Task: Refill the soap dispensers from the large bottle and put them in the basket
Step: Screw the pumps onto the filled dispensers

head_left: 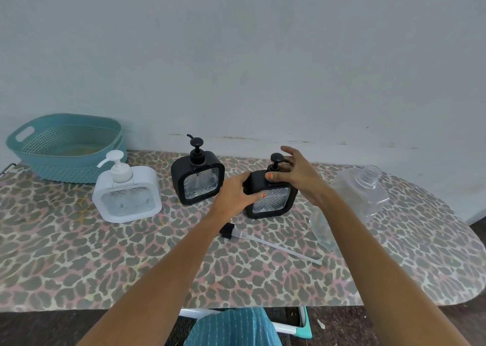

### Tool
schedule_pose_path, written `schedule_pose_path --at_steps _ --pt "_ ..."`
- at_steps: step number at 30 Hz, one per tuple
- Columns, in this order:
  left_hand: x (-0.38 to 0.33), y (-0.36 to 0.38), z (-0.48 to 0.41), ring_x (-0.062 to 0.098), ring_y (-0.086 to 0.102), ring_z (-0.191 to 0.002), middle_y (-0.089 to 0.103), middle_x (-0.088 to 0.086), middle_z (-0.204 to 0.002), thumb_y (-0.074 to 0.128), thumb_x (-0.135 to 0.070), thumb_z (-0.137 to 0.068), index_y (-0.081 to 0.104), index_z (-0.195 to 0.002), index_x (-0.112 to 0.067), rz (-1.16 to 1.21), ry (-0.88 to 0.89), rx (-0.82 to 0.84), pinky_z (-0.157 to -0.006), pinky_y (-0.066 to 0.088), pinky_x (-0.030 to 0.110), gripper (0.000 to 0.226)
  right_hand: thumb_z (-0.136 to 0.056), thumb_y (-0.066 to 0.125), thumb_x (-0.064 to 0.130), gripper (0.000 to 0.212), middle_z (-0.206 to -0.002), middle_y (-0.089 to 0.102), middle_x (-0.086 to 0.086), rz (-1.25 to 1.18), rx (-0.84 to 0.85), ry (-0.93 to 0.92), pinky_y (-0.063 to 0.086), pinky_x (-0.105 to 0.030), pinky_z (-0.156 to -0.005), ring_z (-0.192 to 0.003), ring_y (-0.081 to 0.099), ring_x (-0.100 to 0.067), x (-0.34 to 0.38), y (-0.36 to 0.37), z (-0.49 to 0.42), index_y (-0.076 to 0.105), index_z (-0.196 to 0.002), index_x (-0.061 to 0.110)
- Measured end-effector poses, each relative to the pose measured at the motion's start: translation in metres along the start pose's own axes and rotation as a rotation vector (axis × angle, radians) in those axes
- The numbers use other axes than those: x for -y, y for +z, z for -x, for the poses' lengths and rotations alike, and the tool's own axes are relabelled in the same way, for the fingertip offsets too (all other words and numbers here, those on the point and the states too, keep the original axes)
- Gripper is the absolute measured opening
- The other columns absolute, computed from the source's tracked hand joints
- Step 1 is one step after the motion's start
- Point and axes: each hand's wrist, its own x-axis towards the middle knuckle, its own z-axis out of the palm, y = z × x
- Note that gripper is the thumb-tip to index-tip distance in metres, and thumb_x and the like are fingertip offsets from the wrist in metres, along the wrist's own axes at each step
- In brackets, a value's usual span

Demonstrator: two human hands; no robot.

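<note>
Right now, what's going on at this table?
A person steadies the nearer black dispenser with the left hand on its side, while the right hand pinches the collar of its pump. The other black dispenser and the white dispenser stand untouched, and the basket holds none of them. The large bottle stands uncapped, and a loose pump tube lies on the table.
</note>
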Motion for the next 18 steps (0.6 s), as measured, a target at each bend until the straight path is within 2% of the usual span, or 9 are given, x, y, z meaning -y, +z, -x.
schedule_pose_path --at_steps 2,4,6,8,9,11,13,16,18 --pt "0.000 0.000 0.000 0.021 0.054 -0.115 0.058 0.011 -0.127 0.070 -0.020 -0.079 0.046 -0.129 -0.006 0.002 -0.007 0.004 -0.083 0.035 0.015 0.057 -0.077 0.060 -0.017 0.080 -0.128 0.048 -0.015 -0.078 0.054 0.017 0.042 -0.030 -0.092 -0.117 0.050 -0.022 -0.001 -0.006 0.000 0.023 -0.141 0.011" --pt "0.000 0.000 0.001 0.019 0.054 -0.114 0.058 0.011 -0.127 0.069 -0.020 -0.079 0.046 -0.129 -0.006 0.000 -0.003 0.009 -0.082 0.034 0.012 0.057 -0.076 0.059 -0.020 0.077 -0.124 0.055 -0.019 -0.024 0.033 -0.013 0.046 -0.032 -0.088 -0.109 0.057 -0.026 -0.003 -0.008 0.000 0.028 -0.139 0.011" --pt "0.000 0.000 0.002 0.016 0.054 -0.111 0.059 0.011 -0.126 0.070 -0.019 -0.079 0.046 -0.129 -0.005 0.002 0.002 0.004 -0.078 0.033 0.006 0.057 -0.072 0.070 -0.008 0.069 -0.108 0.061 -0.011 0.117 -0.053 -0.049 0.048 -0.026 -0.076 -0.093 0.060 -0.022 -0.005 -0.005 0.000 0.040 -0.131 0.011" --pt "0.000 0.000 0.002 0.017 0.054 -0.111 0.058 0.012 -0.126 0.070 -0.018 -0.079 0.046 -0.129 -0.005 0.004 0.002 -0.002 -0.077 0.033 0.006 0.058 -0.070 0.076 0.002 0.063 -0.096 0.056 0.000 0.212 -0.082 -0.071 0.046 -0.020 -0.070 -0.087 0.056 -0.016 -0.005 0.000 0.001 0.046 -0.125 0.011" --pt "-0.001 0.000 0.002 0.018 0.054 -0.112 0.058 0.012 -0.127 0.069 -0.018 -0.079 0.045 -0.130 -0.005 0.004 0.000 -0.003 -0.077 0.033 0.006 0.058 -0.071 0.075 0.003 0.064 -0.101 0.055 0.000 0.203 -0.054 -0.072 0.045 -0.021 -0.076 -0.093 0.054 -0.015 -0.005 0.000 0.000 0.045 -0.127 0.011" --pt "-0.001 -0.001 0.002 0.018 0.053 -0.114 0.057 0.011 -0.128 0.069 -0.019 -0.080 0.044 -0.131 -0.005 0.008 -0.004 -0.003 -0.077 0.032 0.007 0.058 -0.076 0.068 -0.006 0.068 -0.128 0.051 -0.006 0.120 0.040 -0.057 0.042 -0.028 -0.095 -0.118 0.048 -0.018 -0.004 -0.003 0.000 0.037 -0.134 0.013" --pt "0.000 0.000 0.001 0.018 0.053 -0.114 0.057 0.011 -0.128 0.069 -0.019 -0.080 0.045 -0.130 -0.005 0.013 -0.002 -0.002 -0.077 0.031 0.006 0.058 -0.077 0.060 -0.016 0.066 -0.132 0.051 -0.012 0.073 0.075 -0.064 0.041 -0.033 -0.101 -0.125 0.047 -0.022 -0.002 -0.006 0.000 0.038 -0.134 0.010" --pt "0.000 0.000 0.002 0.019 0.053 -0.115 0.057 0.012 -0.128 0.070 -0.018 -0.079 0.044 -0.130 -0.005 0.010 0.001 -0.002 -0.078 0.031 0.006 0.059 -0.073 0.071 -0.005 0.053 -0.109 0.061 -0.013 0.179 -0.057 -0.093 0.050 -0.037 -0.089 -0.103 0.061 -0.027 -0.002 -0.002 0.000 0.051 -0.120 0.007" --pt "0.001 0.001 0.001 0.019 0.053 -0.115 0.057 0.012 -0.128 0.070 -0.019 -0.079 0.044 -0.131 -0.005 0.013 0.001 -0.004 -0.079 0.034 0.009 0.060 -0.071 0.076 0.007 0.053 -0.103 0.056 -0.008 0.300 -0.112 -0.115 0.047 -0.029 -0.078 -0.092 0.057 -0.022 -0.002 0.003 0.001 0.052 -0.117 0.006"
